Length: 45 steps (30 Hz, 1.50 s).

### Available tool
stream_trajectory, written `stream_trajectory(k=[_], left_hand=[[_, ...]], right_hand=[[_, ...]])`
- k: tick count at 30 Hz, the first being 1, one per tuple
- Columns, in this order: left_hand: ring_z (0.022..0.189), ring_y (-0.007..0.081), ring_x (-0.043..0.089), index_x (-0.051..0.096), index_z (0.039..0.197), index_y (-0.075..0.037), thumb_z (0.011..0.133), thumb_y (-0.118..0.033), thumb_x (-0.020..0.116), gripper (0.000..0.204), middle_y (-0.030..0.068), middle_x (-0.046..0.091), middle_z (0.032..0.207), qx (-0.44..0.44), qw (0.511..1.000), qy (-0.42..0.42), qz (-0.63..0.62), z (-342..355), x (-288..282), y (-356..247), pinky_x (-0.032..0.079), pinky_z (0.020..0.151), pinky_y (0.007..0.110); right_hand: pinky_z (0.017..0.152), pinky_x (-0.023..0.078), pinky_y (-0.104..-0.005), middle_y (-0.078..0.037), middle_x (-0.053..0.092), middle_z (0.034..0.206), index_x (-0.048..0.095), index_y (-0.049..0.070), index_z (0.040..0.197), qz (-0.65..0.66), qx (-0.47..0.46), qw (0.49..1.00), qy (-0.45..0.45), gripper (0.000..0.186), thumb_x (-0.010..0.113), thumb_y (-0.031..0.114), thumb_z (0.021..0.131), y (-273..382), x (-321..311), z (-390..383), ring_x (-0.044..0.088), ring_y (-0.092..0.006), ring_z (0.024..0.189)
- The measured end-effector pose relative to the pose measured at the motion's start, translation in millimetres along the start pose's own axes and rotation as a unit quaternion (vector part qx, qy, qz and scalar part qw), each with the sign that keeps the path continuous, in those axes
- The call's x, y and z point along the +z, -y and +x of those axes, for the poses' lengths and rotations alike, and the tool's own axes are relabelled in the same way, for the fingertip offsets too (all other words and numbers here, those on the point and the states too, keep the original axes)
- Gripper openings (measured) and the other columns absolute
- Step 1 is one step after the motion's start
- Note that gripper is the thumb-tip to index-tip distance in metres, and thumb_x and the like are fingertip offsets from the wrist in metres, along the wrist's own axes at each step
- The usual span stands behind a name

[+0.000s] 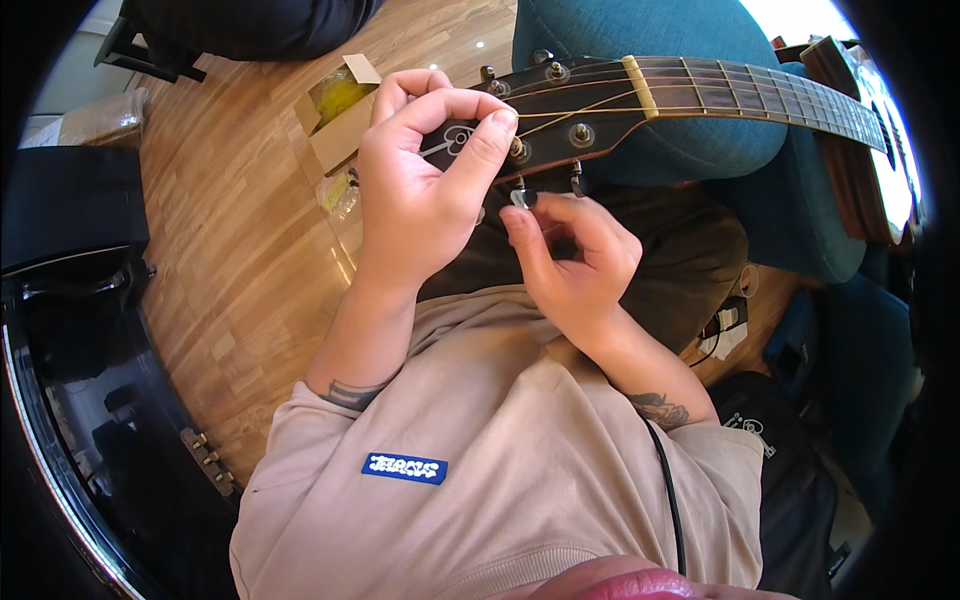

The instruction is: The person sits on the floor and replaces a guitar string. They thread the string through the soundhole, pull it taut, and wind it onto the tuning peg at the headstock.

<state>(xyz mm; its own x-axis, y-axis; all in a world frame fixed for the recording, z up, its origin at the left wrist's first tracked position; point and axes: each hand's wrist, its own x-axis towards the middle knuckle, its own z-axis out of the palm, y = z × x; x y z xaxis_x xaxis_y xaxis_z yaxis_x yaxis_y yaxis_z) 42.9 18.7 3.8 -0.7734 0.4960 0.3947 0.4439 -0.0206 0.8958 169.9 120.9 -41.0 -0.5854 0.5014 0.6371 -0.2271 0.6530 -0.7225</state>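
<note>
A guitar lies across in front of me, its dark headstock (552, 133) toward the left and its fretted neck (745, 92) running right to the body (900, 165) at the rim. With thumb and forefinger closed, my left hand (425, 165) pinches a guitar string (565, 113) beside a tuning post on the headstock. Its palm hides the headstock's end. Below the headstock's near edge, my right hand (588, 250) grips a tuning peg (521, 198) between thumb and fingers. Several strings pass over the pale nut (640, 88); other tuning posts (557, 72) show above.
A teal upholstered chair (640, 150) is beneath the neck. An open cardboard box (335, 140) with something yellow-green inside sits on the wooden floor (240, 250). At left stands glossy black furniture (75, 210); a dark seat (260, 25) is at the far left. A black cable (668, 490) hangs along my shirt.
</note>
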Motion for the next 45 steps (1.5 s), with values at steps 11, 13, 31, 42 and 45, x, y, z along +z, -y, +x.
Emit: stream_trajectory(k=[11, 13, 31, 42, 45], left_hand=[[0.098, 0.0169, 0.053, 0.078, 0.092, -0.001, 0.087, -0.015, 0.081, 0.015, 0.0040, 0.057, 0.094, 0.010, 1.000, -0.020, -0.009, 2.0, 1.6, 3.9, 0.045, 0.092, 0.032], [0.098, 0.0169, 0.053, 0.078, 0.091, -0.001, 0.087, -0.015, 0.081, 0.015, 0.0039, 0.057, 0.094, 0.014, 1.000, -0.019, -0.010, 3.0, 1.4, 5.2, 0.045, 0.092, 0.032], [0.102, 0.0174, 0.053, 0.078, 0.091, -0.001, 0.087, -0.016, 0.081, 0.016, 0.0051, 0.057, 0.096, 0.006, 1.000, -0.025, -0.009, 4.0, 1.6, 4.7, 0.045, 0.093, 0.033], [0.102, 0.0169, 0.053, 0.078, 0.092, -0.001, 0.087, -0.017, 0.082, 0.017, 0.0052, 0.056, 0.099, -0.009, 1.000, -0.018, -0.017, 3.3, 0.5, 4.9, 0.045, 0.093, 0.033], [0.101, 0.0169, 0.054, 0.078, 0.092, -0.002, 0.087, -0.017, 0.082, 0.017, 0.0051, 0.056, 0.100, -0.008, 1.000, -0.016, -0.019, 3.1, 0.8, 4.8, 0.045, 0.093, 0.033]], right_hand=[[0.044, 0.044, -0.0240, -0.007, 0.067, 0.067, 0.071, -0.005, 0.093, 0.197, 0.250, 0.944, 0.086, 0.011, 0.071, 0.006, 0.095, 14.0, -2.7, 4.2, 0.060, -0.0113, 0.049], [0.044, 0.041, -0.0228, -0.007, 0.068, 0.072, 0.070, -0.004, 0.098, 0.511, 0.507, 0.688, 0.095, 0.021, 0.062, 0.015, 0.104, 17.4, -7.5, 9.4, 0.057, -0.0093, 0.050], [0.044, 0.029, -0.0230, 0.003, 0.054, 0.069, 0.067, 0.004, 0.106, 0.627, 0.573, 0.517, 0.102, 0.025, 0.059, 0.027, 0.108, 9.9, -13.0, 15.6, 0.040, -0.0068, 0.049], [0.049, 0.045, -0.0202, -0.013, 0.076, 0.091, 0.071, -0.005, 0.110, 0.353, 0.385, 0.852, 0.042, 0.020, 0.077, 0.007, 0.095, 18.3, -2.0, 3.5, 0.067, -0.0103, 0.061], [0.047, 0.038, -0.0212, -0.006, 0.071, 0.082, 0.071, -0.002, 0.108, 0.475, 0.470, 0.739, 0.085, 0.020, 0.068, 0.017, 0.103, 16.7, -10.4, 10.6, 0.056, -0.0080, 0.054]])
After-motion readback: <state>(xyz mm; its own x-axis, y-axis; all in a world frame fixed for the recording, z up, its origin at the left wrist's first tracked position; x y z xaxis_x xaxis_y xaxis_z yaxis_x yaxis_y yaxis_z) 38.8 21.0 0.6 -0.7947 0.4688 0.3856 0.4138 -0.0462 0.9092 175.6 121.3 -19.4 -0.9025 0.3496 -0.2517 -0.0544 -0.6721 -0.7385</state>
